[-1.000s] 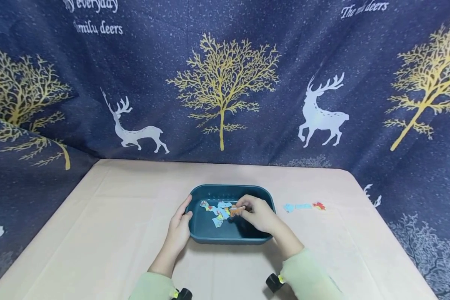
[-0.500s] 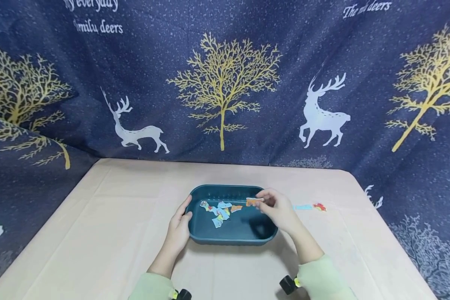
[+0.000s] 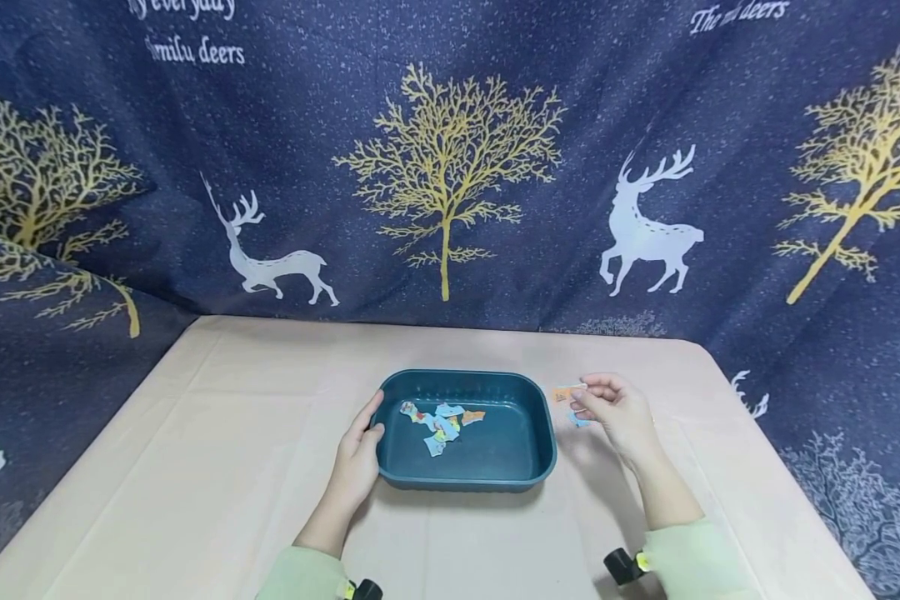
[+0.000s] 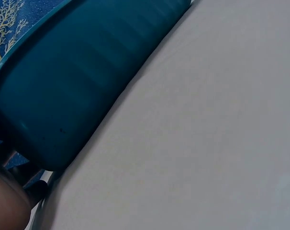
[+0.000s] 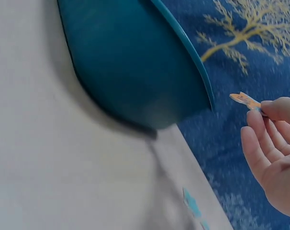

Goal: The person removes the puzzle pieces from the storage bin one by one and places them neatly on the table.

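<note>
My left hand [image 3: 358, 454] grips the left end of a dark teal plastic tub [image 3: 465, 482], thumb at the rim and fingers along its outer wall. Inside the tub, toward its left half, lie several jigsaw puzzle pieces [image 3: 444, 429], mostly light blue with bits of yellow, red and orange. My right hand [image 3: 621, 417] is off the tub's right side and pinches an orange puzzle piece [image 5: 245, 100] between thumb and fingertips. Below that piece, a light blue puzzle piece [image 3: 578, 420] lies on the table, partly covered by the hand.
The table [image 3: 217, 467] has a pale cloth. A navy curtain [image 3: 495, 250] with deer and trees hangs behind its far edge. Light blue pieces [image 5: 192, 203] lie on the table in the right wrist view.
My right hand has lifted the orange puzzle piece out of the tub and carried it right, past the rim, over the table. My left hand stays on the tub.
</note>
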The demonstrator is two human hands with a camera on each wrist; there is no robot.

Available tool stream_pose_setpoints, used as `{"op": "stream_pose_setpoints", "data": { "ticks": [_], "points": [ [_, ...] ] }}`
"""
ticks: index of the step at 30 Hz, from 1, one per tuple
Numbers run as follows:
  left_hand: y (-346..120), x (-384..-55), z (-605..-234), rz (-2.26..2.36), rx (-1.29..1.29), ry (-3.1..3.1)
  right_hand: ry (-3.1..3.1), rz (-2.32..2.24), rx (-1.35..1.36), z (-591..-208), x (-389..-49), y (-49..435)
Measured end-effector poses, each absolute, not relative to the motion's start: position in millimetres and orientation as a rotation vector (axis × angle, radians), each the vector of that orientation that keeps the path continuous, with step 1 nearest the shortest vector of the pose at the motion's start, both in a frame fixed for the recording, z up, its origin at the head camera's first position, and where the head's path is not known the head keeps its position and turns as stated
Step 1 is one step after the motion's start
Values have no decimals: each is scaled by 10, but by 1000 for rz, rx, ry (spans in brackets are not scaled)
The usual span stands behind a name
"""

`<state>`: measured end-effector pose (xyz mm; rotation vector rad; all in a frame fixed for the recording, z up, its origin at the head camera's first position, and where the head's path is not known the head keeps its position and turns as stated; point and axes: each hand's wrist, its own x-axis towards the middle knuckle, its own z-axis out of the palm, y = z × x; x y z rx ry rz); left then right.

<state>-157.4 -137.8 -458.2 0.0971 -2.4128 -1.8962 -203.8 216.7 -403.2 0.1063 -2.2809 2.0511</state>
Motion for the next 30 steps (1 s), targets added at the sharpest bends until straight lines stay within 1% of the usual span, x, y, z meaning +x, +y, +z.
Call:
{"op": "stream_pose_setpoints", "data": {
  "ticks": [4,11,16,23,30],
  "points": [
    [-1374,-1572,-4582,-1899,89,-2421,-2260,2079,68,-4061,-2043,2377],
    [-1374,-1568,-4573,-1900,91,-2416,-2194,2145,-125,-4055,-2042,2655],
    [-1372,-1567,-4572,-1897,96,-2420,-2077,2207,-209,-4085,-2052,2802],
    [-1387,-1567,-4576,-1891,95,-2430,-2078,2147,-263,-4097,-2094,2988],
    [-1405,-1566,-4584,-1882,97,-2436,-2037,2158,-420,-4119,-2166,3217]
  ]
}}
